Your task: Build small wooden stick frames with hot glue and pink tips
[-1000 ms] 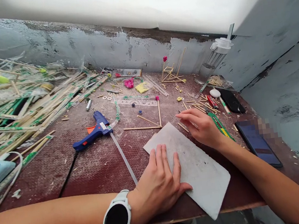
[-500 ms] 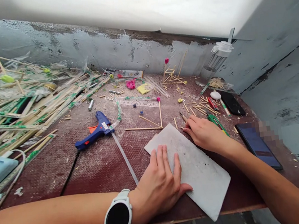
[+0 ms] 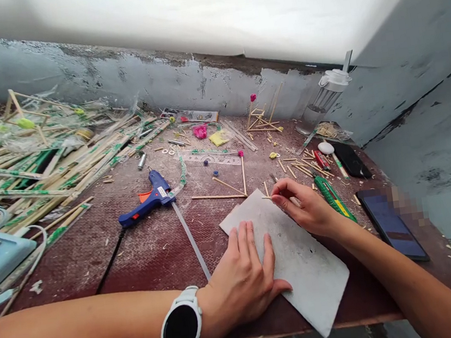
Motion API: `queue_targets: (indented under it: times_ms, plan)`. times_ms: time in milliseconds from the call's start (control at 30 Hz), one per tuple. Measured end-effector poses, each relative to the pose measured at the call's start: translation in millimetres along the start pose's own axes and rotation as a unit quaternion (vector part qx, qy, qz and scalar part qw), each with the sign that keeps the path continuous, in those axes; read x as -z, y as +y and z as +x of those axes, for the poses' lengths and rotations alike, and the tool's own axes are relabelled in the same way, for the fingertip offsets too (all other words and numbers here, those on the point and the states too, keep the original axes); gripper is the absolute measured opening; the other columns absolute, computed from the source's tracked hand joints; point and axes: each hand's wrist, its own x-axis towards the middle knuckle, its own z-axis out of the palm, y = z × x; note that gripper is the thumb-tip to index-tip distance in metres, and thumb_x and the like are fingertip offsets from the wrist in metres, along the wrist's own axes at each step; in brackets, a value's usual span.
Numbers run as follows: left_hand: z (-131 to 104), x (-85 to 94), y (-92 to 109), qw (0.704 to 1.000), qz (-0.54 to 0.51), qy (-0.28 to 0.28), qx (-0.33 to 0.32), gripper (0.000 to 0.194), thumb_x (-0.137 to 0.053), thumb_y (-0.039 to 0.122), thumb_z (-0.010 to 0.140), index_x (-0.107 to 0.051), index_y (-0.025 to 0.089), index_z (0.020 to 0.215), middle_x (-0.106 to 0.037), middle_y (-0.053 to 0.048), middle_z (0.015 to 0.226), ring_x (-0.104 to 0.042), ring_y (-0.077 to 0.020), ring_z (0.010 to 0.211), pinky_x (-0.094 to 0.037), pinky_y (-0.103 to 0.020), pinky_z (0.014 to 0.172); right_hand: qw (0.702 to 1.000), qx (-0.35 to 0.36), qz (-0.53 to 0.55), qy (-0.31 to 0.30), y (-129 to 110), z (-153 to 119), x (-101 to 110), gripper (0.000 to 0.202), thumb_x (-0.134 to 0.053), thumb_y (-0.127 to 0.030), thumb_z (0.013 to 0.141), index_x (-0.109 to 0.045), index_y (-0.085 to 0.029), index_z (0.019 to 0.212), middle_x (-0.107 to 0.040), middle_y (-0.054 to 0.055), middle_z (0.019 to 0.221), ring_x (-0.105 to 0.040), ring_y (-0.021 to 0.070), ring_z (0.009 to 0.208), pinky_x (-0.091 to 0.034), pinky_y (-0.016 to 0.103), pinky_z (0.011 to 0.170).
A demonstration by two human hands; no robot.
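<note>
My left hand [image 3: 250, 275] lies with fingers stretched on a pale grey board [image 3: 302, 261] near the table's front edge. Over the board's far right edge, my right hand [image 3: 302, 206] pinches a short thin wooden stick [image 3: 267, 197] between thumb and forefinger. A thin dark tip [image 3: 273, 177] shows just beyond these fingers; what it belongs to is mostly hidden by the hand. Beyond the board lie joined wooden sticks [image 3: 244, 175] in an angled frame, with a pink lump at one end. A green utility knife [image 3: 333, 197] rests right of my right hand.
A blue glue gun [image 3: 150, 197] with a clear glue stick lies left of the board. Bamboo strips [image 3: 57, 173] pile up at far left. Cut sticks [image 3: 301, 168], a phone [image 3: 390, 222] and a tilted clear bottle [image 3: 325, 96] are on the right. A ruler [image 3: 216, 157] lies farther back.
My right hand has shifted slightly and turned over the board's edge, and a short stick now shows in its pinch. The left hand stays flat on the board.
</note>
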Motion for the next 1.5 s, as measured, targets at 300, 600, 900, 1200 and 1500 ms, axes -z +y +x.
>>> queue_targets:
  times_ms: [300,600,900,1200,1500]
  plan:
    - [0.4,-0.3,1.0,1.0,0.007,0.008,0.002,0.088,-0.038,0.073,0.102,-0.06,-0.004,0.138,-0.063,-0.044,0.13,-0.068,-0.0497,0.123,-0.05,-0.059,0.101,0.996,0.062,-0.027,-0.058,-6.9,-1.6,-8.5,0.012,-0.066,-0.025,0.101,-0.071,-0.019,0.093,-0.065,0.001,0.083,-0.053,0.0122,0.065,-0.044,0.027,0.062]
    - [1.2,0.8,0.0,1.0,0.001,0.005,0.004,0.087,-0.037,0.072,0.103,-0.059,-0.005,0.138,-0.063,-0.043,0.13,-0.068,-0.0487,0.125,-0.049,-0.058,0.103,0.989,0.126,-0.008,-0.078,-4.2,-4.2,-16.7,0.016,-0.062,-0.029,0.105,-0.074,-0.019,0.102,-0.074,0.006,0.091,-0.068,0.0154,0.077,-0.054,0.027,0.07]
    - [0.3,-0.4,1.7,1.0,-0.015,0.011,0.005,0.085,-0.04,0.072,0.102,-0.064,-0.004,0.13,-0.064,-0.042,0.131,-0.068,-0.0474,0.125,-0.049,-0.059,0.104,0.97,0.15,-0.151,-0.117,-8.7,-13.0,-23.4,0.028,-0.049,-0.034,0.111,-0.067,-0.018,0.095,-0.071,0.005,0.081,-0.065,0.0159,0.07,-0.046,0.026,0.064]
    - [2.6,5.6,-1.4,1.0,-0.006,-0.018,-0.01,0.077,-0.032,0.067,0.107,-0.072,0.004,0.123,-0.073,-0.03,0.126,-0.071,-0.0432,0.12,-0.051,-0.056,0.102,0.966,0.151,-0.157,-0.14,-16.9,-14.6,-27.0,0.027,-0.048,-0.032,0.111,-0.061,-0.019,0.091,-0.067,0.003,0.078,-0.059,0.015,0.066,-0.042,0.026,0.062]
    - [0.8,0.1,1.6,1.0,-0.001,0.006,0.009,0.087,-0.041,0.072,0.102,-0.059,-0.006,0.139,-0.063,-0.043,0.131,-0.067,-0.0498,0.125,-0.048,-0.059,0.103,0.958,0.178,-0.211,-0.074,-4.4,-6.4,-27.1,0.032,-0.044,-0.028,0.112,-0.061,-0.018,0.087,-0.063,0.005,0.079,-0.056,0.0168,0.07,-0.042,0.027,0.066]
